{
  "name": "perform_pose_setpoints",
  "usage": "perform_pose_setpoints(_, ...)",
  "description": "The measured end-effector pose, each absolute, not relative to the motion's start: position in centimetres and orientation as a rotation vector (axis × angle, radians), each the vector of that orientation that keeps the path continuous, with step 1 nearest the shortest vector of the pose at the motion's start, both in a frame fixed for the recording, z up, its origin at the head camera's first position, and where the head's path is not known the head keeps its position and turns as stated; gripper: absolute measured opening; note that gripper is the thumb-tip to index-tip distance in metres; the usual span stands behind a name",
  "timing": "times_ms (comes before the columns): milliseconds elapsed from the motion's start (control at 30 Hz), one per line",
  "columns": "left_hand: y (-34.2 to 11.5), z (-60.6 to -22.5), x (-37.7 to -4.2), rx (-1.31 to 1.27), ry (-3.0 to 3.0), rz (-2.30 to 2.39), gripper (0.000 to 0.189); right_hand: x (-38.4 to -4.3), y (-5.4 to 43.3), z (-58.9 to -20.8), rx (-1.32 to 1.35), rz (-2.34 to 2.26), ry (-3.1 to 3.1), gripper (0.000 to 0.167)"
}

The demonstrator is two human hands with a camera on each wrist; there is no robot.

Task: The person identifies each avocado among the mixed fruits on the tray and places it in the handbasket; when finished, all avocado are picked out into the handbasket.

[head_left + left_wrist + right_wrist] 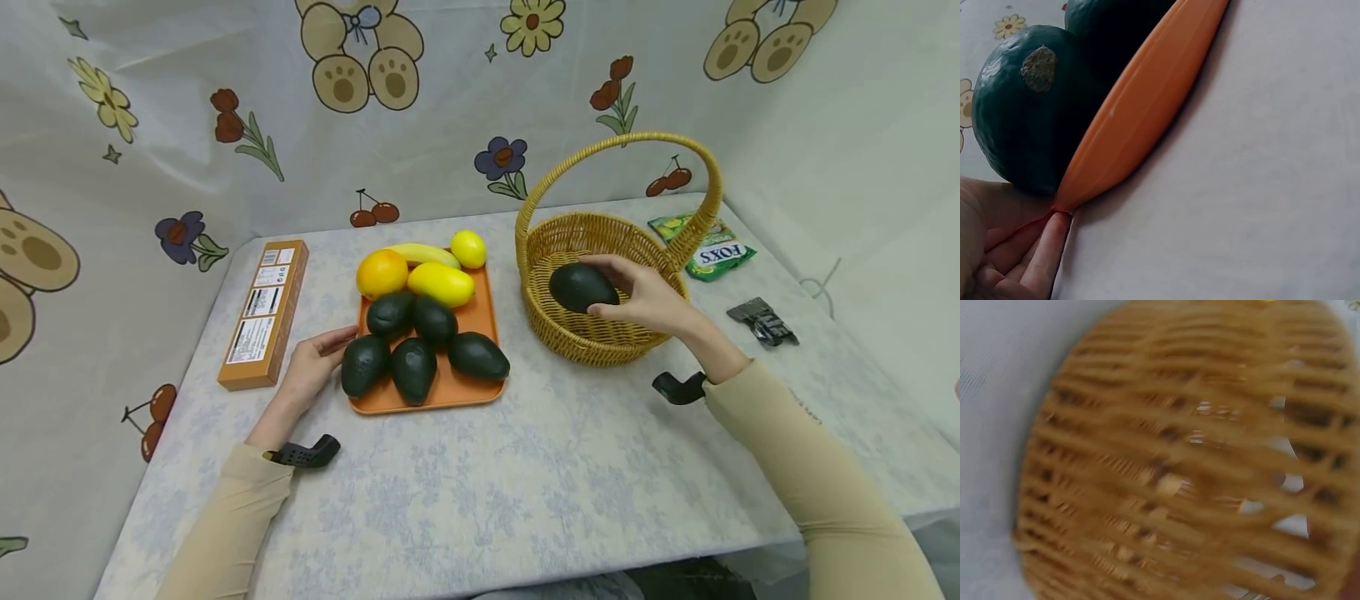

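Over the wicker basket (566,335), my right hand (641,293) holds a dark green avocado (581,287) between thumb and fingers. The basket's blurred weave fills most of the right wrist view; the avocado is not seen there. My left hand (309,371) pinches the left edge of the orange tray (480,315), thumb above the rim and fingers below, as the left wrist view shows. Several avocados (414,371) lie on the tray's near half. Behind them are an orange (382,274), a banana (424,253), a yellow mango-like fruit (442,285) and a lemon (468,249).
A long brown box (264,315) lies left of the tray. Right of the basket are a green FOX'S bag (712,250) and a small black packet (763,322). The basket's tall handle (637,138) arches above it. A printed cloth hangs behind the table.
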State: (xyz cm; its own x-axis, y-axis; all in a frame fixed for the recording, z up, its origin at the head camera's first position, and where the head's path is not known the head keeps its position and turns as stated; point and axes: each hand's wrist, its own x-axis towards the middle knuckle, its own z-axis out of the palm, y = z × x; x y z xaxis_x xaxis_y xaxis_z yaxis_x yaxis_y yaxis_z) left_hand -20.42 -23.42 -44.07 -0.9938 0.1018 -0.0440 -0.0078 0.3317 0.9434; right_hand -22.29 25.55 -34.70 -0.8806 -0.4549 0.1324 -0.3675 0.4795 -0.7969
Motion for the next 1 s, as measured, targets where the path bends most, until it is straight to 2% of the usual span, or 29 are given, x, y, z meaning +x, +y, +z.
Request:
perform_pose_setpoints(433,-23.8,-44.0,-21.0,0.11,2.412,1.775,0.042,-24.3,26.9,-36.8,-0.726,-1.302,2.379,0.064)
perform_pose_setpoints(1000,-23.6,-43.6,-20.8,0.106,2.393,1.785,0.042,-25.0,26.7,-37.8,-0.77,-1.138,2.307,0.06)
